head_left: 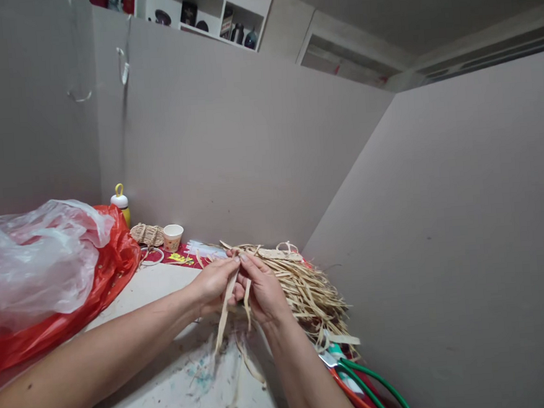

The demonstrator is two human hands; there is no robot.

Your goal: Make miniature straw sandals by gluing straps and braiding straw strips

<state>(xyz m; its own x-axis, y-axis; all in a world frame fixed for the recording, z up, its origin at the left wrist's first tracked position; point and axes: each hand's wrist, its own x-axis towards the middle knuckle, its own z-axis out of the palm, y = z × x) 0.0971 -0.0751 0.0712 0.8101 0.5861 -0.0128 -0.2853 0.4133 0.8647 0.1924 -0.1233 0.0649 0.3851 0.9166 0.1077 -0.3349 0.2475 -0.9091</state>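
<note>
straw (226,313), pinched in hands (216,282) (268,294), dangling below

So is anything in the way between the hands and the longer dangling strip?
Nothing visible is. The left hand and right hand meet at the upper end of the strip; the straw pile lies beside the right hand, not between.

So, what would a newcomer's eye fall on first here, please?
Probably the big red bag at the left, with a whitish plastic bag bunched against it. Then the left hand and right hand, meeting near the middle and holding pale strips, beside a straw-coloured heap. A green handle and red handle also stand out, bottom right.
</note>
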